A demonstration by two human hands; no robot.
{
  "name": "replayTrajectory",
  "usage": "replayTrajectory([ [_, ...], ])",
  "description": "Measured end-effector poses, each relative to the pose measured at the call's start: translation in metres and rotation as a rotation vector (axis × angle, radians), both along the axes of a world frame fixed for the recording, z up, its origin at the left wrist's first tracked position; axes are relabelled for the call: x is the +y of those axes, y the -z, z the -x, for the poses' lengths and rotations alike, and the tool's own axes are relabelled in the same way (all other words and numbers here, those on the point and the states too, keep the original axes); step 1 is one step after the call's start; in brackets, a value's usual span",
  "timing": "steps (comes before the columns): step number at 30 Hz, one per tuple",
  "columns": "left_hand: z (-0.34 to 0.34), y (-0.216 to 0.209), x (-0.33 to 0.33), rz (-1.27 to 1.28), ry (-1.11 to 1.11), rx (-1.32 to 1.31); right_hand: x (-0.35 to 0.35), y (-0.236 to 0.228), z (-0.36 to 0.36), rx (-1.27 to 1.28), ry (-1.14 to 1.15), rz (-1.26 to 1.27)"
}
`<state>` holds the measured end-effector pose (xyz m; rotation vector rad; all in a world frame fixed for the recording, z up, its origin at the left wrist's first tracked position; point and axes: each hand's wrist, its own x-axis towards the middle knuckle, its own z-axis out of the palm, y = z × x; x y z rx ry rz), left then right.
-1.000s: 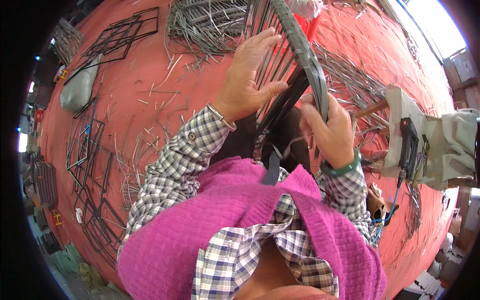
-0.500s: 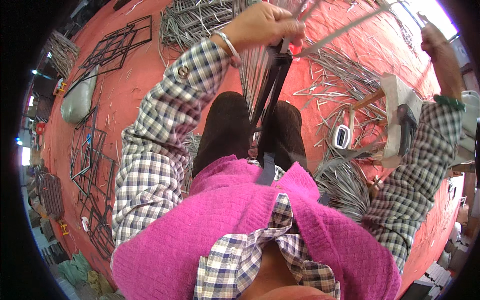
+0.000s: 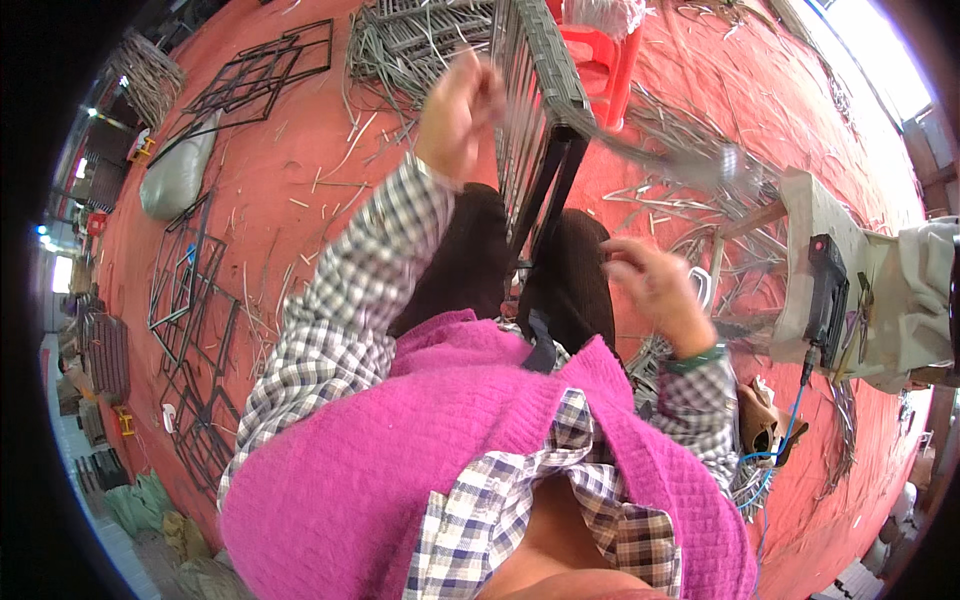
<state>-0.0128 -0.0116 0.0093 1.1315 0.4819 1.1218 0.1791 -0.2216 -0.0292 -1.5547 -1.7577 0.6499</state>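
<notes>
A black metal frame (image 3: 549,190) stands between my knees, its top rail wrapped in grey woven strips (image 3: 540,50) and more strips strung down its left side. My left hand (image 3: 460,115) is raised just left of those strung strips; motion blurs its fingers, and what they hold, if anything, is hidden. From the frame's near corner a loose grey strip (image 3: 625,150) trails off to the right, smeared by motion. My right hand (image 3: 655,290) hovers beside my right knee, fingers partly stretched and apart, with nothing visible in them.
At right, a cloth-covered stand (image 3: 805,220) carries a black tool (image 3: 826,295) with a blue hose. A red plastic stool (image 3: 605,75) is beyond the frame. Bare black frames (image 3: 185,340) lie on the red floor at left; a pile of grey woven pieces (image 3: 420,45) lies farther off.
My right hand has come down from the far upper right to beside my knee, off the strip. My left hand has moved left and down from the frame's corner. The taut strip now hangs loose.
</notes>
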Motion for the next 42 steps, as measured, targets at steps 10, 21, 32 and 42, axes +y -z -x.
replayTrajectory([
  [10,-0.009,0.058,-0.043,-0.524,-0.166,0.314,0.087,0.059,0.067,0.345,0.169,-0.239],
  [21,0.013,-0.026,-0.02,-0.596,-0.272,0.361,0.125,-0.05,0.045,0.133,0.309,-0.764],
  [32,-0.002,-0.097,0.018,-1.24,-0.137,0.426,0.148,-0.114,0.011,-0.138,-0.025,-0.913],
  [42,-0.008,-0.062,0.07,-0.02,0.116,0.442,0.205,-0.093,0.018,0.818,0.122,0.067],
])
